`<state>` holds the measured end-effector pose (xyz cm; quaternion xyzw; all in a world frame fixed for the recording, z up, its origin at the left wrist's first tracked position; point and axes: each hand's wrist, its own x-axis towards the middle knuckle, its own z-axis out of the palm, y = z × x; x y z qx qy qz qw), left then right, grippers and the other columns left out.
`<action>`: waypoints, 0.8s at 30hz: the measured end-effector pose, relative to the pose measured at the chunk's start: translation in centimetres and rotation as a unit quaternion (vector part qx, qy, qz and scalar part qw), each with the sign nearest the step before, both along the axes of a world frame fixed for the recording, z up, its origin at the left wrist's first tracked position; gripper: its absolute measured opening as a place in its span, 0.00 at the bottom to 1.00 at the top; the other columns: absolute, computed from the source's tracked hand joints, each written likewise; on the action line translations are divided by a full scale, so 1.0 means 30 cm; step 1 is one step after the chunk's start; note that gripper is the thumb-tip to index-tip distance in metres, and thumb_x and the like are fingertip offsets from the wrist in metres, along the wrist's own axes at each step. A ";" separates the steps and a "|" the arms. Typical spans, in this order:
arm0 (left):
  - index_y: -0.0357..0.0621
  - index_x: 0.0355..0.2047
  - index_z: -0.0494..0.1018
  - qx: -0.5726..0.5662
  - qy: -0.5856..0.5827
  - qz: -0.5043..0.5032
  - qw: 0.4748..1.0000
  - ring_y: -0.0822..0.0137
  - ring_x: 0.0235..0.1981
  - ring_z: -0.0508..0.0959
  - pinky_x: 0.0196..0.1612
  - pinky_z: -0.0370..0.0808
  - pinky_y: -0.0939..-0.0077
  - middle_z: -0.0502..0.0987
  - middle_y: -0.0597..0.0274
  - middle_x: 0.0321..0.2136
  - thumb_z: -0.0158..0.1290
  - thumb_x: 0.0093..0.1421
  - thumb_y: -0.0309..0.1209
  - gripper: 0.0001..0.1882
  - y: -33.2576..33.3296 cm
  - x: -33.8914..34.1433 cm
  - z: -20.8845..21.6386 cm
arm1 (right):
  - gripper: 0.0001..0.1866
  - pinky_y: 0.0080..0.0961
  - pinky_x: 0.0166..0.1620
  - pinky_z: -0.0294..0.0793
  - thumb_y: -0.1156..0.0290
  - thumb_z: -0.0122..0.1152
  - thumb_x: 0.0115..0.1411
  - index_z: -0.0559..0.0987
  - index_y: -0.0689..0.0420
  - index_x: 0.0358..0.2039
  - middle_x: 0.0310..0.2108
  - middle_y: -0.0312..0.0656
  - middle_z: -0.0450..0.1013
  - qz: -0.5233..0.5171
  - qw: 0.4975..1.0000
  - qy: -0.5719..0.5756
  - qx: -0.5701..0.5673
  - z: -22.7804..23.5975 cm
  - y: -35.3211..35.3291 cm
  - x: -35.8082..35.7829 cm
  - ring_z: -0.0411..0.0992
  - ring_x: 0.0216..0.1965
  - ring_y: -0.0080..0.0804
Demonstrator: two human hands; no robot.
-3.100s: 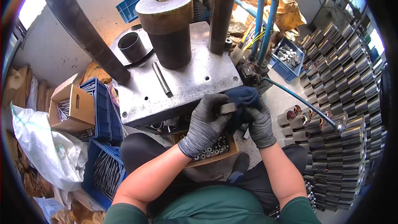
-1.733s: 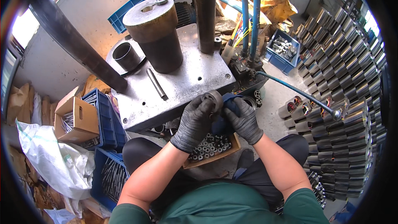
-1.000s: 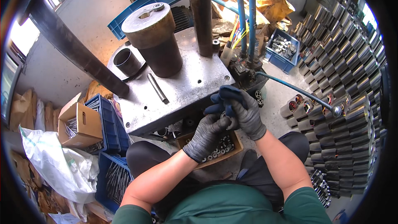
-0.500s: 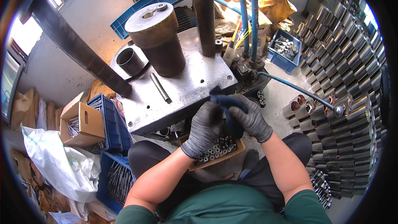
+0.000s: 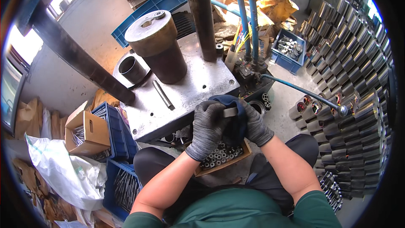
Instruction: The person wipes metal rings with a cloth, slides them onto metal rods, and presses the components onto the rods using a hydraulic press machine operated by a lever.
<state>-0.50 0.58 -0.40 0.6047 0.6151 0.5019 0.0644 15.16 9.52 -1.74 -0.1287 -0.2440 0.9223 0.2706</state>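
Note:
Both hands wear grey knit gloves and are held close together in front of the steel press table [image 5: 185, 105]. My left hand [image 5: 207, 124] is closed round a short grey metal piece [image 5: 230, 112], of which only one end shows; its full shape is hidden. A dark blue cloth [image 5: 234, 131] is wrapped about that piece and hangs down between the hands. Gripping the cloth from the other side is my right hand [image 5: 255, 123]. Beneath the hands stands a cardboard box [image 5: 223, 164] of small round metal parts.
On the press table a thick steel cylinder [image 5: 166, 55] stands upright, near a loose metal rod [image 5: 163, 94] and a short tube [image 5: 131, 70]. A blue-handled lever [image 5: 303, 90] juts out to the right, before stacked metal cylinders [image 5: 363, 118]. Blue crates [image 5: 120, 128] stand at left.
The cloth has come round the metal piece, whose end now shows between my hands. My right hand has moved slightly down and right. The whole view has shifted a little.

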 end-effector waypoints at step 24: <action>0.44 0.55 0.72 -0.179 -0.764 -0.168 0.597 0.64 0.52 0.79 0.58 0.77 0.67 0.77 0.61 0.50 0.55 0.65 0.28 0.18 -0.021 0.021 -0.153 | 0.24 0.36 0.56 0.73 0.66 0.70 0.62 0.74 0.58 0.55 0.48 0.50 0.72 -0.269 0.642 -0.249 0.674 0.036 -0.050 -0.035 0.73 0.51 0.45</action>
